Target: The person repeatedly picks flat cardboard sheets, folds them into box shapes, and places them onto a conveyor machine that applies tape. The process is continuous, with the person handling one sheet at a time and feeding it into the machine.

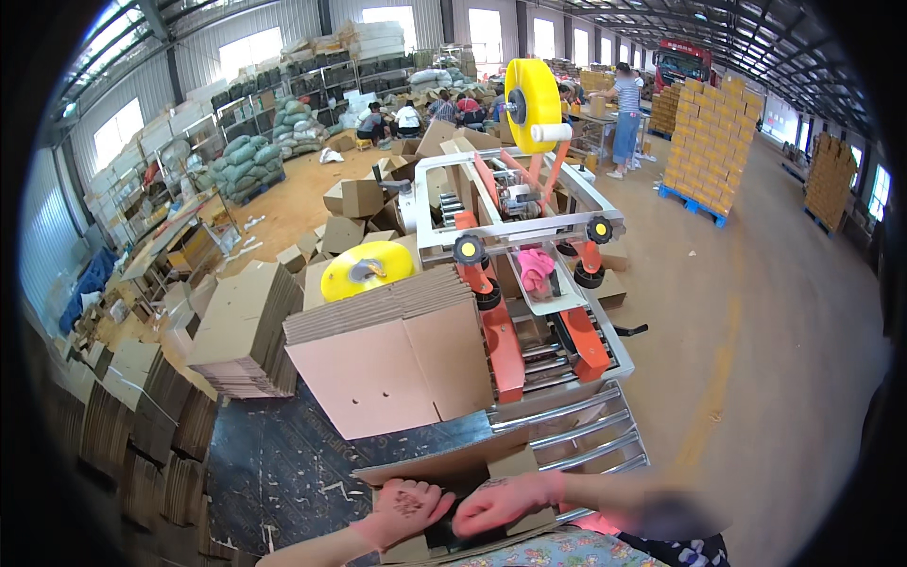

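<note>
Low in the view, a cardboard box (444, 465) stands partly folded with its flaps up, close against my body. My left hand (404, 511), in a pink glove with dark smudges, curls over the left side of the box, fingers bent inward. Beside it my right hand (503, 503), also in a pink glove, is closed at the box's right flap, its fingers bent down toward the dark gap between the flaps. The fingertips of both hands are partly hidden. A stack of flat cardboard boxes (378, 364) leans upright just beyond.
Ahead stands a carton sealing machine (510, 231) with a yellow tape roll (533, 106) on top. Metal rollers (590, 430) lead into it. Another tape roll (367, 269) lies left of it. Flat cartons (248, 326) fill the left. A loaded pallet (710, 142) stands far right.
</note>
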Available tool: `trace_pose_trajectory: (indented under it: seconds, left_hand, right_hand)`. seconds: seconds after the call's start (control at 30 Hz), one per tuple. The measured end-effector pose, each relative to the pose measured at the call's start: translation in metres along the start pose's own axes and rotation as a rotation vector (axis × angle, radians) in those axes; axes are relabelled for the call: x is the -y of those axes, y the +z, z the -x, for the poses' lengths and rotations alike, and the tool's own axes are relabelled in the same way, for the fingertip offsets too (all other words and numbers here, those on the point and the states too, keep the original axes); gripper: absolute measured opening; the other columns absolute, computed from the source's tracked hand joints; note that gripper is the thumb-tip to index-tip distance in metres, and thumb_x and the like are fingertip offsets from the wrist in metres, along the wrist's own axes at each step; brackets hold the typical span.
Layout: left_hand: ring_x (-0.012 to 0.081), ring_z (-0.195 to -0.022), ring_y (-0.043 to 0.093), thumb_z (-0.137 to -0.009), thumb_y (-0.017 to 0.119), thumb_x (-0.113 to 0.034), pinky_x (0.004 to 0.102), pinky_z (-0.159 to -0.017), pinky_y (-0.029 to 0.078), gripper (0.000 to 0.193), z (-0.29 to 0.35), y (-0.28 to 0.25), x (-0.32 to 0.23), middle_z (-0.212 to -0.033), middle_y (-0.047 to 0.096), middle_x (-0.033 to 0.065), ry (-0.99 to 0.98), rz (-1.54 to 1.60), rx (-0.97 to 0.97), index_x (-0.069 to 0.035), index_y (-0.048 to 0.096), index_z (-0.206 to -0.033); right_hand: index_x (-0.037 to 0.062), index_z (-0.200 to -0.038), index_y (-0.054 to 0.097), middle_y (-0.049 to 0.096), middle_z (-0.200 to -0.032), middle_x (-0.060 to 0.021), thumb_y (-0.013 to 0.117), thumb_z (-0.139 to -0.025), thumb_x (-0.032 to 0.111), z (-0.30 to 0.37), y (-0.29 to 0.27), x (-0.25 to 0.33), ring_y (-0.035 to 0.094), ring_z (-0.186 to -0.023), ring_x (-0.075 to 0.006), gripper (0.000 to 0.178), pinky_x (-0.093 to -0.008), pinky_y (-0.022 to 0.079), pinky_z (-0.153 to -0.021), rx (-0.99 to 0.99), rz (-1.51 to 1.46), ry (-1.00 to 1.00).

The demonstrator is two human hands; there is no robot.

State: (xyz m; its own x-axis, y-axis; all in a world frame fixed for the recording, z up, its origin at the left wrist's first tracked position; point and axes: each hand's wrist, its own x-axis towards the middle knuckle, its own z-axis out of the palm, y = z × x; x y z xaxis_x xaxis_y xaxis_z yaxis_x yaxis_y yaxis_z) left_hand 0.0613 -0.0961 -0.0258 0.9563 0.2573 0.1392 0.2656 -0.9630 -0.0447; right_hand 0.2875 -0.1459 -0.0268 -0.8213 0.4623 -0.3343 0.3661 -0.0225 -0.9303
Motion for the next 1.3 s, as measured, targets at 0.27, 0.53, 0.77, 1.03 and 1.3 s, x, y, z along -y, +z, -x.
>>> trace_pose_trajectory:
  seconds: [0.27, 0.53, 0.77, 1.03, 1.3]
  left_hand:
    - [0.0396, -0.122, 0.04, -0.079, 0.062, -0.05, 0.0648, -0.101, 0.028, 0.059, 0.044, -0.024, -0.008, -0.13, 0.048, 0.0156, -0.16, 0.034, -0.103, -0.012, 0.059, -0.123]
    - [0.05, -0.128, 0.034, -0.09, 0.055, -0.031, 0.057, -0.108, 0.028, 0.061, -0.003, 0.009, 0.004, -0.138, 0.037, 0.0288, -0.594, 0.235, -0.369, 0.007, 0.039, -0.135]
    - [0.024, -0.118, 0.055, -0.093, 0.058, -0.038, 0.0333, -0.1, 0.041, 0.055, -0.229, 0.04, 0.008, -0.127, 0.059, 0.0141, -0.391, 1.234, 0.118, -0.004, 0.045, -0.134]
    - [0.0368, -0.109, 0.055, -0.082, 0.063, -0.014, 0.0455, -0.096, 0.043, 0.03, -0.346, 0.072, -0.019, -0.115, 0.059, 0.0182, 0.312, 0.515, -0.567, -0.001, 0.06, -0.109]
    - [0.0363, -0.101, 0.057, -0.085, 0.063, -0.01, 0.0443, -0.09, 0.046, 0.017, -0.141, 0.089, 0.097, -0.106, 0.062, 0.0176, -0.357, 0.449, -0.483, -0.002, 0.063, -0.1]
  right_hand:
    - [0.0092, -0.118, 0.061, 0.057, -0.125, -0.0089, 0.066, -0.08, 0.028, 0.012, 0.03, 0.002, 0.054, -0.116, -0.0286, 0.043, -0.0561, 0.038, -0.098, -0.985, 1.293, -0.491]
    - [0.0062, -0.11, 0.067, 0.059, -0.126, -0.0138, 0.059, -0.085, 0.03, 0.099, 0.066, -0.059, 0.055, -0.118, -0.0302, 0.035, -0.0513, 0.031, -0.107, -1.043, 0.678, -0.226]
    - [0.0028, -0.089, 0.065, 0.064, -0.102, -0.0143, 0.043, -0.097, 0.029, 0.161, 0.1, -0.079, 0.059, -0.099, -0.0337, 0.036, -0.0514, 0.032, -0.105, -1.96, 0.523, -0.137]
    - [0.0038, -0.095, 0.063, 0.064, -0.096, -0.01, 0.046, -0.092, 0.017, 0.089, -0.062, -0.154, 0.059, -0.1, -0.0275, 0.022, -0.0527, 0.027, -0.111, -2.342, 0.757, -0.105]
    - [0.0001, -0.119, 0.059, 0.053, -0.128, -0.0144, 0.058, -0.087, 0.023, -0.01, -0.159, -0.044, 0.05, -0.116, -0.0326, 0.039, -0.0453, 0.035, -0.102, -1.791, 1.035, -0.416]
